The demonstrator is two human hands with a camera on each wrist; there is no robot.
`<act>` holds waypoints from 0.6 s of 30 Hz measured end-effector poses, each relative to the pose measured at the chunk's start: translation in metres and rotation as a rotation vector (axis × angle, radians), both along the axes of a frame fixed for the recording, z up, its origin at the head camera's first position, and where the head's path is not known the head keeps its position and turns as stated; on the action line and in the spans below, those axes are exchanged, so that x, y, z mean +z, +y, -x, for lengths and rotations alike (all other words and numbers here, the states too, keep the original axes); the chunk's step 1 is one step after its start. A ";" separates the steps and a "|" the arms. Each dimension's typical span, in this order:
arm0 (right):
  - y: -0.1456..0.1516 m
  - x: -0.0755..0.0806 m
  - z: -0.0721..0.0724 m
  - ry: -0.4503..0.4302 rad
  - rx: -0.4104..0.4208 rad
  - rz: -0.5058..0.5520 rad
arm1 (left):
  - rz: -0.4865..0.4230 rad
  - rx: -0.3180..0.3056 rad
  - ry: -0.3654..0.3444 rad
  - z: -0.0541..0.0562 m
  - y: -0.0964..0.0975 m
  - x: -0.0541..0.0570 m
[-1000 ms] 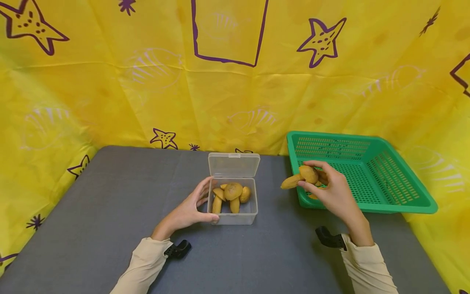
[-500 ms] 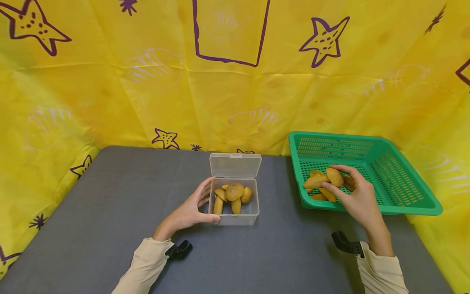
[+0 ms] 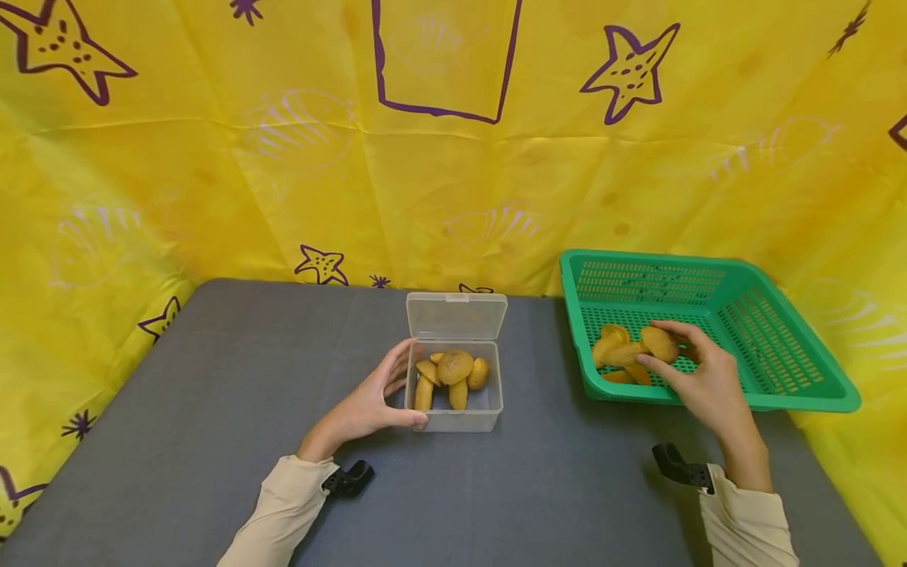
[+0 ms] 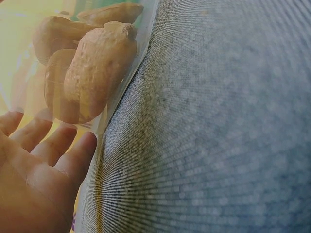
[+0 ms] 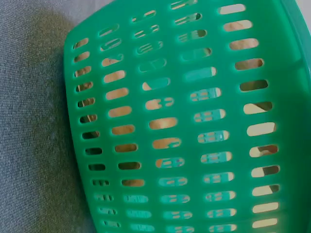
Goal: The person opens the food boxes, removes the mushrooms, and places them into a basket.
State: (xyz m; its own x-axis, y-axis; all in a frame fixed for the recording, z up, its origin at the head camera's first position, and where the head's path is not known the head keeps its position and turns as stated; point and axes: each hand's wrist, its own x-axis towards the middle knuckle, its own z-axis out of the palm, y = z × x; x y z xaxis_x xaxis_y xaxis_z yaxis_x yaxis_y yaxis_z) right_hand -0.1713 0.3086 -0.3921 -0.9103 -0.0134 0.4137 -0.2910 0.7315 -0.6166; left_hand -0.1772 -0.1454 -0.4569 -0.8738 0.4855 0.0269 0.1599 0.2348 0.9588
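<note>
My left hand [image 3: 368, 402] [image 4: 39, 179] holds the left side of a clear plastic box [image 3: 489, 424], thumb on its front wall and fingers along its side. The hinged lid [image 3: 457, 316] stands raised at the back. Inside the box lie several brown mushrooms [image 3: 455, 368], seen through the wall in the left wrist view as well. My right hand [image 3: 712, 386] pinches a mushroom [image 3: 659, 344] by its cap, low over the left part of a green basket [image 3: 839, 391]. More mushrooms [image 3: 611, 339] lie in the basket beneath it. The basket wall [image 5: 291, 145] mostly hides this hand in the right wrist view.
A grey cloth [image 3: 468, 504] covers the table. Behind it hangs a yellow curtain [image 3: 425, 189] printed with starfish and fish. The basket stands right of the box, near the curtain, with a strip of grey cloth between them.
My right hand has moved right with the pinched mushroom, from the basket's left rim to low inside the basket. My left hand and the box have stayed in place.
</note>
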 end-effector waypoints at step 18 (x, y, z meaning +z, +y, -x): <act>0.002 -0.005 0.006 0.066 -0.076 -0.137 | 0.009 0.006 -0.012 0.000 0.000 0.001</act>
State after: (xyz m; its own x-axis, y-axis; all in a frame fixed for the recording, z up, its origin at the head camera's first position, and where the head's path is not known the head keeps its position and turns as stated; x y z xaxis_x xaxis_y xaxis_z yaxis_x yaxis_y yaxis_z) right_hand -0.1775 0.3101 -0.3971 -0.8816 -0.0062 0.4719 -0.2686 0.8287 -0.4910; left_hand -0.1775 -0.1454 -0.4559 -0.8770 0.4803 0.0118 0.1465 0.2440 0.9586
